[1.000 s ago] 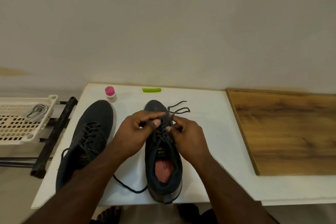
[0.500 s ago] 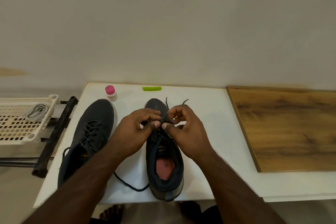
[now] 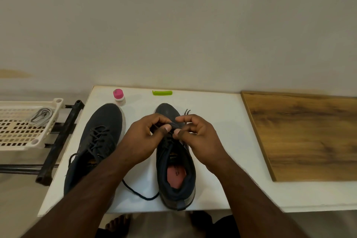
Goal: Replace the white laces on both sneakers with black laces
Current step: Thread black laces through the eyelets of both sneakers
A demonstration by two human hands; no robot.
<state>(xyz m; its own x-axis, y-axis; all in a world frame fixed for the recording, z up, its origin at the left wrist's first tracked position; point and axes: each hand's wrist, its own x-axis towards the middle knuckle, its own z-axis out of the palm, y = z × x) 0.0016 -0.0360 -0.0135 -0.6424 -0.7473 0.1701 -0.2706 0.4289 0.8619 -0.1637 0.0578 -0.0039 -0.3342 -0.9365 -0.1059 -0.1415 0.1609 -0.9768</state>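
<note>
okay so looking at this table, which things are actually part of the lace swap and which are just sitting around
Part of the job:
- right sneaker, with the black lace pinched by left hand and right hand
- left sneaker, already black-laced
- white laces in the cream basket

Lying about:
- pink-capped bottle
- green clip
- wooden board

Two dark sneakers: left sneaker (image 3: 96, 141), right sneaker (image 3: 174, 170). Two hands: left hand (image 3: 143, 139), right hand (image 3: 199, 137). One pink-capped bottle (image 3: 119, 97), one green clip (image 3: 162, 92), one cream basket (image 3: 23, 131) at left edge, one wooden board (image 3: 309, 137) at right.
</note>
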